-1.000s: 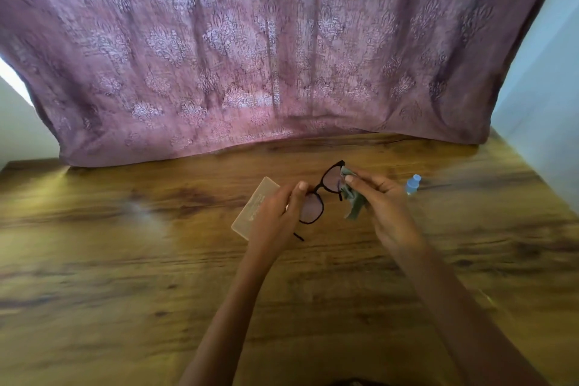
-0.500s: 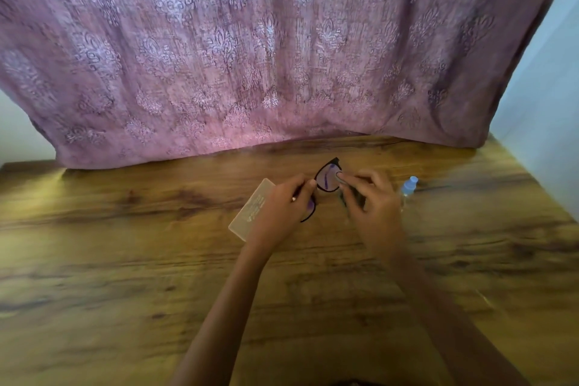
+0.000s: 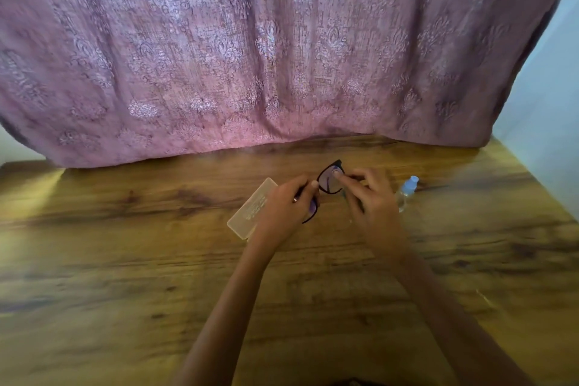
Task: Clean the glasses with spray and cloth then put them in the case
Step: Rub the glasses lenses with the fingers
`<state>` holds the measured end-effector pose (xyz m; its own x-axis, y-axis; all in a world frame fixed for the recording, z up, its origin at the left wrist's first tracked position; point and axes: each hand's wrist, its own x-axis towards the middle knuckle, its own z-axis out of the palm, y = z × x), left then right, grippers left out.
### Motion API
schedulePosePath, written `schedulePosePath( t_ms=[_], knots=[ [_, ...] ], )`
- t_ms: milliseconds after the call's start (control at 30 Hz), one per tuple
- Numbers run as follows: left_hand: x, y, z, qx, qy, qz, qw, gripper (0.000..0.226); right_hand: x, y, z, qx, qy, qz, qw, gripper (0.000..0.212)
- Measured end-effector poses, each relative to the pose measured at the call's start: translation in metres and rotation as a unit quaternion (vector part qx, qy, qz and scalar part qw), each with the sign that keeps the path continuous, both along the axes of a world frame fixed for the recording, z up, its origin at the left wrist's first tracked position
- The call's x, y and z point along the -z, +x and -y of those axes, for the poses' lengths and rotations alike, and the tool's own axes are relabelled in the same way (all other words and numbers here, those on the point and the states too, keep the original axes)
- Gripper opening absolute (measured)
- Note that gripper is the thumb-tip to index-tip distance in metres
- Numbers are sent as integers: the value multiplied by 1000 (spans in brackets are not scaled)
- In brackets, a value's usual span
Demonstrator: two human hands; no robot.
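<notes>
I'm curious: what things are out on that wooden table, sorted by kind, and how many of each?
glasses: 1, held in the left hand
case: 1
spray bottle: 1
cloth: 1, mostly hidden under the right hand
Total: 4

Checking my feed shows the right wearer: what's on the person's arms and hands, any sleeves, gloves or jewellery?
Both forearms are bare to the frame's edge, no sleeves. The left hand and right hand are ungloved, no watch or bracelet showing.
</notes>
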<state>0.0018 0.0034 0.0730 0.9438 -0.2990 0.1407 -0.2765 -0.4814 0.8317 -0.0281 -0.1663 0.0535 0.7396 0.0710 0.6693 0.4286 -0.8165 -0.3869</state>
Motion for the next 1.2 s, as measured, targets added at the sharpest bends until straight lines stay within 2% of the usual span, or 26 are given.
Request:
schedulePosePath(
  t_ms=[100, 200, 367, 567, 700, 900, 1100, 1200],
  knots=[
    [0, -1, -2, -16, -13, -5, 1000, 30, -1, 0, 4, 0, -6, 4, 1000, 33],
    [-2, 0, -2, -24, -26, -11, 999, 30, 1, -8, -2, -45, -14, -13, 999, 31],
    [-3, 0, -1, 8, -1, -9, 1000, 30, -2, -11, -13, -76, -19, -17, 997, 29],
    [-9, -2, 1, 30, 26, 34, 999, 25, -8, -5, -7, -32, -10, -4, 999, 26],
    [-8, -5, 4, 12, 26, 32, 999, 27, -12, -1, 2, 20, -9, 15, 1000, 28],
    [-12, -6, 6, 6, 19, 35, 999, 23, -4, -6, -7, -50, -5, -2, 999, 26],
    [-10, -7, 4, 7, 30, 32, 999, 24, -6, 3, -4, -1, 8, 15, 1000, 25],
    [-8, -8, 2, -8, 21, 29, 999, 24, -9, 6, 3, 22, 13, 11, 1000, 32]
  ],
)
